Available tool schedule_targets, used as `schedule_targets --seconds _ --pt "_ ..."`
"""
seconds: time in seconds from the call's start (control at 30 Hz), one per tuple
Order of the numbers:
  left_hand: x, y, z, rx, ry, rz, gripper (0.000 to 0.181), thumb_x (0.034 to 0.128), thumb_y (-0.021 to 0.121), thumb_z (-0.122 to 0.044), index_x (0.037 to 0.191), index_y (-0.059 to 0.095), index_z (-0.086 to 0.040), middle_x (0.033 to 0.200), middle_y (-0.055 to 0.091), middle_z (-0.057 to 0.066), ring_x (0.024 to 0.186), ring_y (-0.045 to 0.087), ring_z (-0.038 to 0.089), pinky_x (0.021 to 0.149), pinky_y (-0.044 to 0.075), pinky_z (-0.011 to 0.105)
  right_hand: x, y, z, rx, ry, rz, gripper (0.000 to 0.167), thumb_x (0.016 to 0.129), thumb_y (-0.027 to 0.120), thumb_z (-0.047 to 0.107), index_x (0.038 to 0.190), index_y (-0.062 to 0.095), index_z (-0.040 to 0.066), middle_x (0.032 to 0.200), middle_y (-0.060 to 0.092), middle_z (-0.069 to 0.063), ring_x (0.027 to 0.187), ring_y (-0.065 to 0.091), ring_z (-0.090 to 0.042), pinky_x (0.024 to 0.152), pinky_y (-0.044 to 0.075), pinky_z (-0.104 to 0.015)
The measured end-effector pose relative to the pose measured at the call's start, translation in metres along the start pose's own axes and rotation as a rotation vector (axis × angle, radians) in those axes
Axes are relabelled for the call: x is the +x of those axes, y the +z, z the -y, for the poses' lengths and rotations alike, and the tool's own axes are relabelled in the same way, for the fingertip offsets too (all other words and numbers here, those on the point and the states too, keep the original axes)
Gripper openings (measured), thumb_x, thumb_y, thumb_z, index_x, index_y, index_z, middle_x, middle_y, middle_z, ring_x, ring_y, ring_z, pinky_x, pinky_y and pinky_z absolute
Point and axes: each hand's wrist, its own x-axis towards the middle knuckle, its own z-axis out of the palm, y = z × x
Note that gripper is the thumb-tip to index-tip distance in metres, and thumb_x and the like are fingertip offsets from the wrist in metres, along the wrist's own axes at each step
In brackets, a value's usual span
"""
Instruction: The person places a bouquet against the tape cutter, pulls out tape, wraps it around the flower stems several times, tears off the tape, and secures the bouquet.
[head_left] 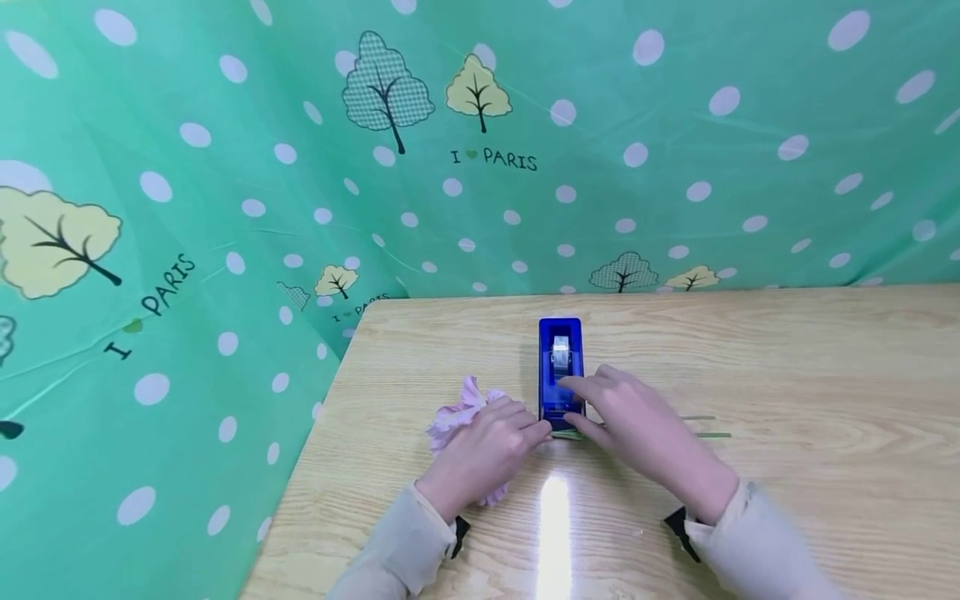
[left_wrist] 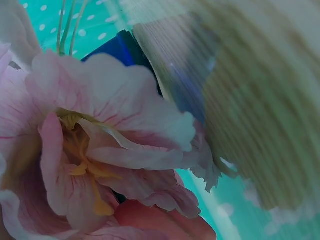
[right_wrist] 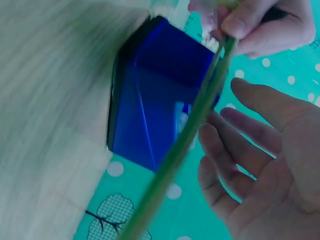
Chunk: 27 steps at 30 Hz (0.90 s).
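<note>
Left hand [head_left: 486, 443] pinches flowers [head_left: 452, 417] by green stems [right_wrist: 192, 130]; right hand [head_left: 633, 421], thumb and fingers apart, close by the dispenser [head_left: 548, 387]

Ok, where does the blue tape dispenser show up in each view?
Head: blue tape dispenser, just right of centre, below mid-height.
Left wrist: upper left, partly hidden behind pink petals.
Right wrist: upper middle, partly behind the green stem.
Shared landmark: the white-dotted green cloth.

My left sleeve [head_left: 393, 542] and right sleeve [head_left: 761, 542] are pale grey, with angular black pieces [head_left: 683, 532] beside the cuffs [head_left: 733, 518].
</note>
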Motion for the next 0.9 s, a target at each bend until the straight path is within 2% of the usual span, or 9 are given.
schedule_targets --seconds 0.1,0.27,0.4,0.63,0.7,0.9 --pt "-0.0005 0.0002 -0.0001 -0.003 -0.001 0.009 0.010 0.0935 0.068 -0.020 0.101 0.074 -0.017 0.091 0.074 -0.007 0.085 0.065 0.006 0.088 0.052 0.019 -0.0006 0.0038 0.0006 0.015 -0.001 0.003 0.038 0.084 0.080 0.021 0.118 0.070 0.007 0.099 0.073 -0.005 0.087 0.064 -0.017 0.074 0.059 -0.032" --pt "-0.0007 -0.0006 0.0003 -0.003 -0.003 0.022 0.015 0.0934 0.068 -0.020 0.107 0.074 -0.016 0.097 0.075 -0.005 0.089 0.066 0.006 0.094 0.051 0.020 0.0001 0.0068 0.0000 0.033 -0.019 -0.014 0.027 0.082 0.081 0.014 0.107 0.074 0.010 0.102 0.074 -0.003 0.093 0.065 -0.017 0.080 0.059 -0.034" --pt "-0.0008 -0.0015 0.0010 0.001 -0.009 0.031 0.017 0.0926 0.069 -0.019 0.109 0.074 -0.015 0.100 0.075 -0.004 0.093 0.067 0.007 0.097 0.050 0.021 0.0016 0.0080 -0.0007 0.048 -0.026 -0.025 0.025 0.080 0.082 0.011 0.103 0.075 0.010 0.101 0.073 -0.003 0.094 0.064 -0.017 0.080 0.059 -0.034" --pt "-0.0009 -0.0019 0.0011 0.004 -0.007 0.035 0.017 0.0928 0.069 -0.019 0.108 0.074 -0.016 0.099 0.074 -0.005 0.092 0.067 0.007 0.095 0.051 0.020 0.0036 0.0103 -0.0008 0.093 0.008 -0.034 0.027 0.077 0.084 0.010 0.102 0.075 0.009 0.101 0.074 -0.004 0.095 0.066 -0.018 0.082 0.060 -0.035" --pt "-0.0008 -0.0015 0.0011 0.003 -0.006 0.035 0.016 0.0932 0.068 -0.019 0.108 0.074 -0.016 0.098 0.074 -0.005 0.092 0.066 0.007 0.094 0.051 0.020 0.0044 0.0106 -0.0007 0.105 0.020 -0.037 0.025 0.077 0.084 0.011 0.100 0.075 0.010 0.100 0.074 -0.003 0.095 0.067 -0.019 0.086 0.059 -0.037" --pt "-0.0002 -0.0009 0.0009 0.003 -0.004 0.034 0.015 0.0938 0.068 -0.020 0.106 0.074 -0.016 0.097 0.074 -0.005 0.090 0.066 0.007 0.092 0.052 0.020 0.0049 0.0098 -0.0001 0.136 0.043 -0.043 0.016 0.080 0.082 0.012 0.096 0.077 0.012 0.096 0.075 -0.001 0.093 0.069 -0.019 0.087 0.058 -0.041"
